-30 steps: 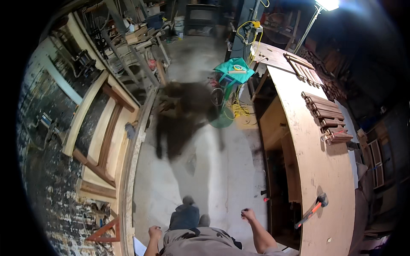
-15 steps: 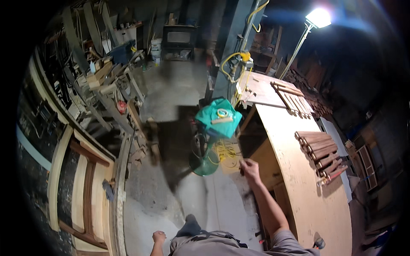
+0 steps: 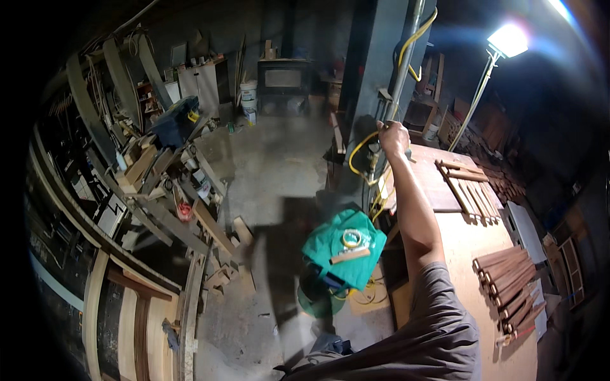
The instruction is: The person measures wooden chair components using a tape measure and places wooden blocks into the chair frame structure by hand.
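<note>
At lower left, a pale wooden frame with dark brown rails (image 3: 127,333) lies beside a long timber edge. Above it, to the right, a dark blue box with a yellow handle (image 3: 175,125) sits on a heap of sawn wood offcuts; a crumpled red bag (image 3: 183,212) hangs just below. Further back, white plastic buckets (image 3: 248,90) are stacked on the grey concrete floor (image 3: 244,336), next to a low black cabinet with a pale front panel (image 3: 283,78).

Centre: bright green cloth (image 3: 318,244), draped over a support (its form mostly hidden), bearing a roll of tape (image 3: 351,239) and a short pale wood strip (image 3: 350,256).

Right of centre: thin yellow cable (image 3: 351,158), bowed out beside a blue-grey upright column (image 3: 376,57); its upper end meets the fingers of the right hand (image 3: 395,137). Right arm extended, short grey sleeve at lower right. Fingers bent inward at the column; cannot tell whether they close on the cable or a fitting, since the back of the hand covers the spot. Left hand outside the view, grip cannot be told.

Far right: light plywood bench (image 3: 460,238) carrying slim brown wooden slats (image 3: 473,195) and, nearer, a row of dark brown wooden bars (image 3: 507,279). Behind, a lit white floodlight (image 3: 508,40) on a slanting stand.
</note>
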The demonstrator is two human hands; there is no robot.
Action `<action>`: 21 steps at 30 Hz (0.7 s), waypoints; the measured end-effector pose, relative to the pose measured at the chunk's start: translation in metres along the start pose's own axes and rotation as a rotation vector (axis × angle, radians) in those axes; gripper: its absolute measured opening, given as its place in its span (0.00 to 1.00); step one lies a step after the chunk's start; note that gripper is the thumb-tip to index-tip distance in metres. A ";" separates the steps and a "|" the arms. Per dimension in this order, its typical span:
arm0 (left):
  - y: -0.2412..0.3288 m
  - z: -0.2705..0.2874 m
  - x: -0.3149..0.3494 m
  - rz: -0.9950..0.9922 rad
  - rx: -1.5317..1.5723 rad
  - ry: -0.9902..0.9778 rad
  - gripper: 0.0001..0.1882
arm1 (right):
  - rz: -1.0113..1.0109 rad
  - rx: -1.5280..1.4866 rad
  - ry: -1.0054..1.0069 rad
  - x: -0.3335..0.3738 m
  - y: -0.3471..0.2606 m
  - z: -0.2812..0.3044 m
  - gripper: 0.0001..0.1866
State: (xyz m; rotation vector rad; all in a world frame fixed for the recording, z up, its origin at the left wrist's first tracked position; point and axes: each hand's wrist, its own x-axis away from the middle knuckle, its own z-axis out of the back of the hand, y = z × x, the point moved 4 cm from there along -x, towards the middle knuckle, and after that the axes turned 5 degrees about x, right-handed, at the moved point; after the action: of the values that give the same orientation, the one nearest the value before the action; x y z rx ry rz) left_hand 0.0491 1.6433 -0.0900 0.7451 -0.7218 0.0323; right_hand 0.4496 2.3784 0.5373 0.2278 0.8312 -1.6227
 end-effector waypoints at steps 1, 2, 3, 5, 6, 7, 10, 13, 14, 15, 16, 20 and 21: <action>0.013 -0.009 0.005 0.015 -0.032 0.006 0.06 | -0.012 0.073 -0.013 -0.018 -0.002 -0.009 0.19; 0.025 -0.018 0.010 0.026 -0.050 0.008 0.06 | -0.025 0.151 -0.028 -0.034 -0.002 -0.018 0.20; 0.038 -0.026 0.017 0.031 -0.064 0.006 0.06 | -0.024 0.173 -0.022 -0.042 -0.002 -0.023 0.18; 0.070 -0.043 0.020 0.018 -0.078 -0.003 0.06 | -0.022 0.228 -0.013 -0.056 0.003 -0.026 0.16; 0.078 -0.045 0.024 0.016 -0.068 0.004 0.06 | -0.005 0.244 -0.003 -0.061 -0.006 -0.028 0.15; 0.085 -0.046 0.026 0.011 -0.057 0.008 0.06 | 0.011 0.261 0.008 -0.066 -0.014 -0.029 0.13; 0.113 -0.064 0.022 -0.018 -0.082 -0.008 0.07 | 0.033 0.259 0.105 -0.082 0.006 -0.044 0.09; 0.133 -0.080 0.016 -0.031 -0.098 -0.011 0.07 | 0.129 0.149 0.191 -0.088 0.007 -0.052 0.07; 0.137 -0.083 0.015 -0.033 -0.100 -0.010 0.07 | 0.215 0.113 0.206 -0.086 -0.005 -0.054 0.05; 0.136 -0.082 0.014 -0.032 -0.101 -0.003 0.07 | 0.299 0.145 0.137 -0.085 -0.021 -0.059 0.05; 0.138 -0.083 0.011 -0.036 -0.101 0.004 0.07 | 0.387 0.116 0.085 -0.082 -0.039 -0.062 0.08; 0.097 -0.071 0.034 -0.053 -0.112 0.046 0.08 | 0.648 -0.301 0.002 -0.027 -0.119 -0.086 0.12; 0.096 -0.078 0.035 -0.099 -0.158 0.035 0.08 | 0.564 -0.554 -0.279 -0.005 -0.133 -0.079 0.11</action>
State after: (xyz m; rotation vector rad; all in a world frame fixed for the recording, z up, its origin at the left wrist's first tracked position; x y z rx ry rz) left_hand 0.0957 1.7565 -0.0497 0.6263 -0.6454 -0.1003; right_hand 0.3049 2.4326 0.5340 -0.1491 0.8687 -0.8335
